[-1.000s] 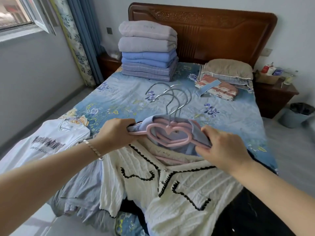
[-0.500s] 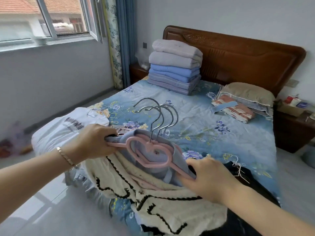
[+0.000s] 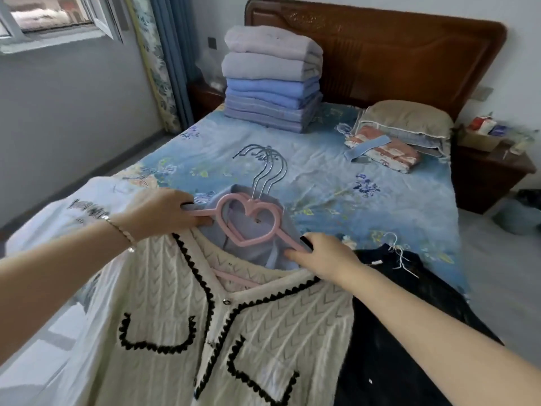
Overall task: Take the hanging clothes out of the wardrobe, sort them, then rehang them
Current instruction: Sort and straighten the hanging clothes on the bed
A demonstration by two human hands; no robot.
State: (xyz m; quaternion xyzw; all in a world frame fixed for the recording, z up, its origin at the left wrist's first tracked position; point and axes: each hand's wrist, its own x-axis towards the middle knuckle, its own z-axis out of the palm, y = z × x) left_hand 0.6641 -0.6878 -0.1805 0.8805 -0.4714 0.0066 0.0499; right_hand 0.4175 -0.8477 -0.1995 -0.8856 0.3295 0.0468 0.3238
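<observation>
In the middle of the frame, the left hand [image 3: 167, 213] is closed on the left end of a pink hanger [image 3: 248, 225] with a heart shape, and the right hand [image 3: 325, 256] grips its right end. Several metal hooks [image 3: 270, 171] rise together above the heart, toward the centre of the bed [image 3: 322, 177]. A light blue garment [image 3: 257, 247] hangs on this hanger. Below it, in the lower middle, lies a cream knitted cardigan [image 3: 234, 326] with black trim, on another pink hanger. At the left is a white T-shirt [image 3: 87, 200] with dark printed letters; the letters are too blurred to read. At the lower right lies a dark garment [image 3: 409, 312]. On the far part of the bed, upper centre, stands a pile of folded blankets [image 3: 272, 83], and at the upper right a pillow [image 3: 407, 118] lies before the wooden headboard [image 3: 380, 54]. A bracelet [image 3: 121, 232] is on the left wrist.
</observation>
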